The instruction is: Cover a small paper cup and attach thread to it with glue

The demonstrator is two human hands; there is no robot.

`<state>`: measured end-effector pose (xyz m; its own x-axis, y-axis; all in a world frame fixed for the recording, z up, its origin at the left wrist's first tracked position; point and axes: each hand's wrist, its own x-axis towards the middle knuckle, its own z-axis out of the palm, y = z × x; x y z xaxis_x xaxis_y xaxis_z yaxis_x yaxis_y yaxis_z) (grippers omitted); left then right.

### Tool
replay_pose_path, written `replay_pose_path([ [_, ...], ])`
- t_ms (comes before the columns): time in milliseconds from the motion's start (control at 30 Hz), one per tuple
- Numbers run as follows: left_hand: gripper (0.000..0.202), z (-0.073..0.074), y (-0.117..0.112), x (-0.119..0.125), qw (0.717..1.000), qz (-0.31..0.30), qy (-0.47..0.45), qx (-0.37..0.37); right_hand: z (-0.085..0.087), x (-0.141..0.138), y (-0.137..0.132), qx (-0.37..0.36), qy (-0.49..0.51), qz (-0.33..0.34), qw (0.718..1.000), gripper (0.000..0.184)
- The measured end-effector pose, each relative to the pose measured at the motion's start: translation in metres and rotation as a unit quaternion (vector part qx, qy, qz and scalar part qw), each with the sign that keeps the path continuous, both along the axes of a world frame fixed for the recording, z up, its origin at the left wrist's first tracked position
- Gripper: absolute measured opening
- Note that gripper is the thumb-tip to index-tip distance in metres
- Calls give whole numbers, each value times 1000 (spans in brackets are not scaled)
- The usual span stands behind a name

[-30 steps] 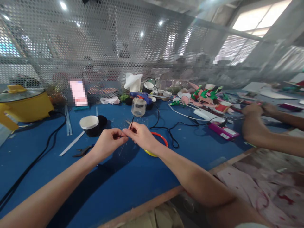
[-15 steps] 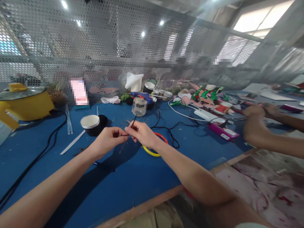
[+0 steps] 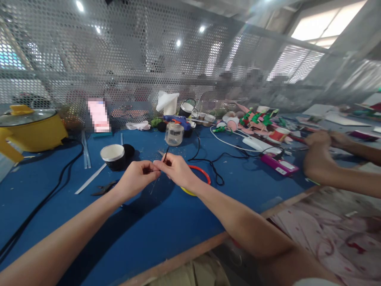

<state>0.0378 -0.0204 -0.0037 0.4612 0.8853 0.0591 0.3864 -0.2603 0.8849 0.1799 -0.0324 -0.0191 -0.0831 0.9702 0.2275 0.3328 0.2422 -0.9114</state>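
My left hand (image 3: 137,178) and my right hand (image 3: 178,171) meet fingertip to fingertip above the blue table. Both are closed in a pinch on a thin black cord (image 3: 166,152), whose end sticks up past my right fingers. A fine strand hangs below the fingertips; whether it belongs to the cord I cannot tell. Behind my right wrist lies a red and yellow ring (image 3: 205,173), partly hidden. Dark-handled pliers (image 3: 102,188) rest beside my left forearm. Beyond my left hand stands a black cup with a white inside (image 3: 113,156).
A clear jar (image 3: 174,134) and a blue glue gun (image 3: 186,123) stand ahead. Black cables (image 3: 208,160) cross the table, and a yellow electric pot (image 3: 32,129) sits at left. At right are a purple box (image 3: 279,165) and a co-worker's arms (image 3: 330,163).
My fingers have shifted slightly left and closer together on the cord. More of the pliers shows beside my left forearm. The view has moved a little.
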Motion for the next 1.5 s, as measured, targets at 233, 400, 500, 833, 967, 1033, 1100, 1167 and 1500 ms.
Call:
replay_pose_path([
  [233,18,6,2,-2,997,35,-40,-61,-2,3,6,-105,150,79,980,43],
  [400,22,7,8,-6,989,84,-85,-85,0,4,9,-199,303,132,922,40],
  [500,22,6,10,-7,989,83,-81,-90,2,3,8,-233,320,139,908,32],
  [833,23,4,9,-9,988,53,-72,-122,6,3,8,-209,295,109,926,16],
  [967,24,2,7,-8,991,9,-54,-126,1,3,8,-143,236,135,952,20],
  [1033,25,2,6,-8,993,-3,-39,-115,-2,3,9,-115,199,128,965,17],
  [1100,23,3,6,-9,995,-11,-23,-99,-3,2,9,-99,155,113,976,18],
  [1167,22,5,7,-10,996,-19,-9,-87,-3,2,8,-83,110,98,986,18],
  [1500,18,5,9,-9,999,1,50,8,-2,4,6,-16,-13,52,998,24],
])
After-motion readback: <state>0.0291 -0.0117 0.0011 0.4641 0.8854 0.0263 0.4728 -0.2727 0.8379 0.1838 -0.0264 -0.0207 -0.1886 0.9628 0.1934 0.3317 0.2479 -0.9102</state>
